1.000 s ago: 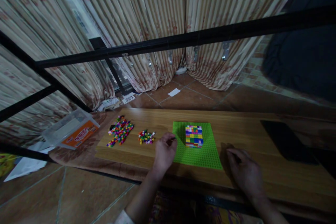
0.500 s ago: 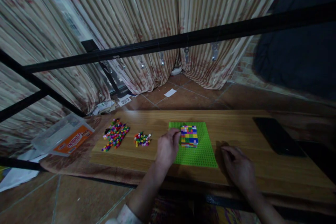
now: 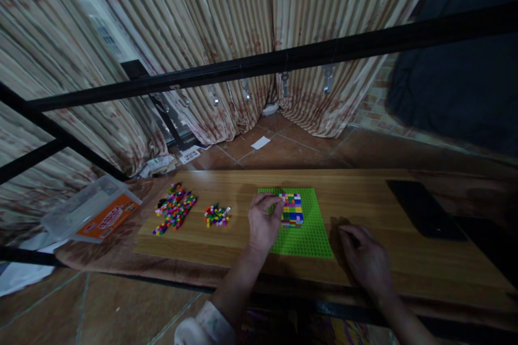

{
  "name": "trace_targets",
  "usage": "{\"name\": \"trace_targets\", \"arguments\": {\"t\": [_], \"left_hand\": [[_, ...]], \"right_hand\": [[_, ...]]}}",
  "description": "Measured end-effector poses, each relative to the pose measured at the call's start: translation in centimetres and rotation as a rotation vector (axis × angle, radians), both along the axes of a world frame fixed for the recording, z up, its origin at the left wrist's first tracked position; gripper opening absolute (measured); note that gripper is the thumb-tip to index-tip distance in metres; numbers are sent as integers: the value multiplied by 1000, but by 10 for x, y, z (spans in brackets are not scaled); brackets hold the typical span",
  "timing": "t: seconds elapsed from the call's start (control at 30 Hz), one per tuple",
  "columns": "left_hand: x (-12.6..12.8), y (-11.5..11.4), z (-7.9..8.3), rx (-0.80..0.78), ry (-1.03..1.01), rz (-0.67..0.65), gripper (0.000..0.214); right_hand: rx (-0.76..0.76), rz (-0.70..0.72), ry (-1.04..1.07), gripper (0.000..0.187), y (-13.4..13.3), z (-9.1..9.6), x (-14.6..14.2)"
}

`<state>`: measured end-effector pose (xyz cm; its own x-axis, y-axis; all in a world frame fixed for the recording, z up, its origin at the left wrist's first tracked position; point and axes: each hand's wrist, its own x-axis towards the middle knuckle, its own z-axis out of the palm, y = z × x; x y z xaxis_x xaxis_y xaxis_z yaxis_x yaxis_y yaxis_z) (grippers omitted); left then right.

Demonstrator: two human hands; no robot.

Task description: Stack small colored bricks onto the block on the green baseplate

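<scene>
A low block of stacked, multicoloured toy bricks (image 3: 293, 210) stands on a green studded baseplate (image 3: 315, 237). My left hand (image 3: 264, 221) reaches over the block's left side, thumb and fingers pinched together at its upper left. Whatever is between those fingertips is too small to name, and the hand hides part of the block. To the right of the baseplate, my right hand (image 3: 366, 256) rests by the wooden board (image 3: 343, 188) with its fingers curled in. No item shows at its fingertips.
Left of the baseplate lie a small pile of loose bricks (image 3: 216, 215) and a larger pile (image 3: 176, 210). A clear plastic box with an orange label (image 3: 107, 221) stands at the far left. A dark flat phone-like slab (image 3: 424, 210) lies on the right. A black bar (image 3: 251, 67) crosses beyond the board.
My left hand has moved right, from beside the block to over its upper left edge. My right hand stays in place, and the whole view has shifted slightly.
</scene>
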<state>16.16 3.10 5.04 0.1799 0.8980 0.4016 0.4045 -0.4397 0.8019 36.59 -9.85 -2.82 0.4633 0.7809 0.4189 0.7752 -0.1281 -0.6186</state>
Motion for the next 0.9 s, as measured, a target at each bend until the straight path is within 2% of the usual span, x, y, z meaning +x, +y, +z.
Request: {"name": "trace_targets", "arguments": {"t": [0.43, 0.6, 0.73, 0.83, 0.9], "left_hand": [[0, 2, -2, 15, -40, -35, 10], [2, 6, -3, -40, -116, -31, 10], [5, 12, -10, -233, -260, -30, 2], [7, 14, -14, -445, -421, -45, 7], [9, 14, -13, -533, -505, -45, 11]], "right_hand": [[-7, 0, 12, 33, 0, -1, 1], [-16, -7, -7, 34, 0, -3, 2], [-24, -11, -9, 35, -1, -4, 3], [-27, -9, -5, 36, -2, -4, 3], [-35, -11, -6, 37, -2, -4, 4]]}}
